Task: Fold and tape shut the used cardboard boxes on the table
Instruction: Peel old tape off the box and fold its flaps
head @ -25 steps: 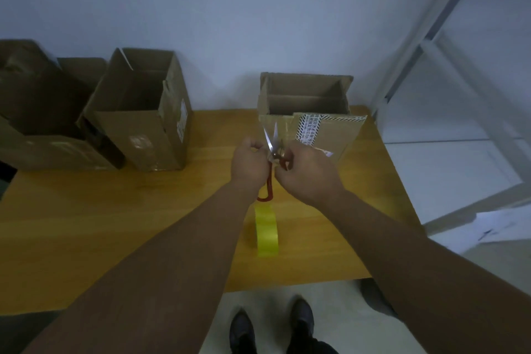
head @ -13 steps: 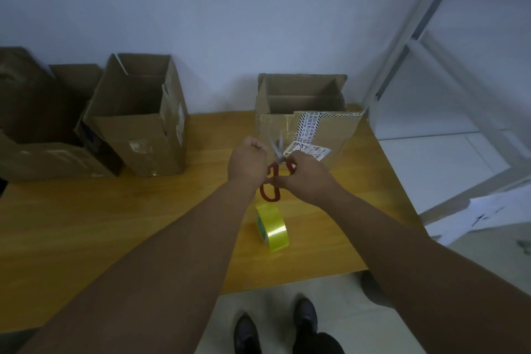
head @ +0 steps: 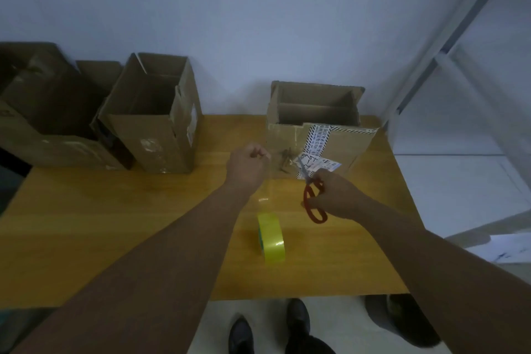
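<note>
An open cardboard box (head: 339,149) with striped printed tape and a white label stands at the table's back right. My left hand (head: 247,167) hovers in front of it, pinching a clear strip of tape (head: 265,181) that hangs down. My right hand (head: 336,195) grips red-handled scissors (head: 313,204), blades pointing up toward the label. A yellow tape roll (head: 271,237) stands on edge on the wooden table (head: 115,224), below and between my hands.
Another open cardboard box (head: 155,123) stands at the back middle-left, with darker boxes (head: 43,112) beside it at the far left. A white metal frame (head: 448,46) rises right of the table. My shoes (head: 298,325) show beneath the front edge.
My hands have drawn apart: the right hand with the scissors moved right and down, the left stayed holding the tape strip. The tape roll now lies free of the strip.
</note>
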